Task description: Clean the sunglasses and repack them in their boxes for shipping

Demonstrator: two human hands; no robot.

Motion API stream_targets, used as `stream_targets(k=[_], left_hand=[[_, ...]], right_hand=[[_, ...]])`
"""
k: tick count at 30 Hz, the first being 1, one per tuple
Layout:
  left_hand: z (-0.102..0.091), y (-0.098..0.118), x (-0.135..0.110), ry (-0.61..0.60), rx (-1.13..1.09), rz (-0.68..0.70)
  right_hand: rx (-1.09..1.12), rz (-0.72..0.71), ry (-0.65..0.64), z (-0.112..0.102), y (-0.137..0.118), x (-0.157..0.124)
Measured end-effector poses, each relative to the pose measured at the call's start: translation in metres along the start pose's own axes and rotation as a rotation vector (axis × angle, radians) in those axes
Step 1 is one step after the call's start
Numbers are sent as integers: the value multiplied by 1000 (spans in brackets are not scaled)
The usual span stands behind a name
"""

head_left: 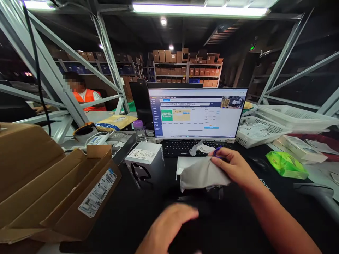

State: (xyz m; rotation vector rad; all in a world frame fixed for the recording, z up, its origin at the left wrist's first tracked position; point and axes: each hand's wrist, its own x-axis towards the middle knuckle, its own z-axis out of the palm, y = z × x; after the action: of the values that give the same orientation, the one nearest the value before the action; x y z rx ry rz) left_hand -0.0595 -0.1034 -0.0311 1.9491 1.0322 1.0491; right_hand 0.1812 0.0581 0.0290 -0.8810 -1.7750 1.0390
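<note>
My right hand pinches the upper edge of a limp light-grey pouch between thumb and fingers. A small purple item shows at those fingertips; I cannot make out its kind. Behind the pouch, an open white box is partly covered by it. A crumpled whitish wrapper lies against the keyboard. Low in the middle, my left hand is slightly blurred, its fingers stretched to the right with nothing in them. A grey-white printed carton stands upright left of the pouch.
An open cardboard box fills the left side. The monitor stands behind the keyboard. On the right are white baskets, a green packet and a barcode scanner. A person in an orange vest sits beyond the metal frame.
</note>
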Motion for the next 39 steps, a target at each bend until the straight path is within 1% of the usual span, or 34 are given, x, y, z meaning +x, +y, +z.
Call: stream_targets(k=[1, 2, 3, 4, 5, 7, 8, 10, 12, 14, 15, 16, 18, 20, 22, 24, 25, 26, 27, 28, 29, 31, 32, 33, 34, 36, 37, 39], left_hand=[[-6, 7, 9, 113, 259, 116], [-9, 12, 19, 178, 462, 170], [-10, 15, 30, 212, 599, 182], [-9, 15, 40, 208, 668, 161], [-8, 12, 49, 191, 688, 133], [-5, 2, 60, 190, 641, 95], [-4, -4, 63, 209, 603, 82], [-6, -18, 63, 293, 513, 71], [-11, -30, 58, 441, 406, 70], [-16, -38, 54, 600, 269, 34], [-17, -41, 52, 661, 189, -5], [-18, -42, 52, 705, 106, -53], [-18, -41, 53, 748, -40, -138], [-16, -40, 55, 764, -144, -197], [-14, -41, 57, 781, -219, -251], [-14, -44, 58, 790, -265, -308], [-14, -46, 58, 791, -277, -326], [-16, -48, 58, 782, -281, -340], [-18, -50, 57, 766, -279, -353], [-19, -52, 57, 745, -270, -365], [-21, -53, 56, 719, -256, -373], [-23, -53, 56, 650, -210, -372], [-23, -53, 55, 626, -178, -363], [-23, -52, 55, 606, -139, -351], [-22, -51, 54, 591, -95, -338], [-19, -50, 51, 565, 12, -311], [-18, -49, 49, 551, 83, -287], [-18, -45, 45, 526, 261, -206]], right_hand=[[-82, -38, -44, 4, -2, -3], [-128, -62, -80, 9, -4, -7], [-142, -78, -108, 16, -5, -10], [-131, -91, -121, 24, -6, -12], [-99, -96, -128, 32, -5, -14], [16, -67, -147, 42, -2, -14], [97, -25, -151, 44, 0, -12], [261, 86, -99, 41, 5, -3], [345, 167, 3, 28, 10, 9], [330, 189, 93, 11, 13, 21], [315, 185, 116, 3, 14, 25], [309, 176, 121, -4, 15, 28], [306, 147, 114, -16, 17, 31], [265, 124, 101, -23, 20, 32], [139, 97, 133, -27, 24, 32], [-96, 19, 240, -26, 24, 30], [-222, -48, 293, -25, 22, 27], [-326, -131, 321, -21, 19, 23], [-389, -221, 303, -17, 14, 18], [-402, -302, 233, -11, 8, 11], [-370, -360, 126, -4, 2, 4], [-278, -388, -81, 15, -6, -10], [-250, -372, -132, 25, -7, -15], [-235, -358, -134, 35, -5, -18], [-228, -361, -92, 44, -1, -20], [-225, -435, 45, 59, 11, -20], [-222, -488, 101, 63, 17, -18], [-228, -577, 152, 68, 24, -16]])
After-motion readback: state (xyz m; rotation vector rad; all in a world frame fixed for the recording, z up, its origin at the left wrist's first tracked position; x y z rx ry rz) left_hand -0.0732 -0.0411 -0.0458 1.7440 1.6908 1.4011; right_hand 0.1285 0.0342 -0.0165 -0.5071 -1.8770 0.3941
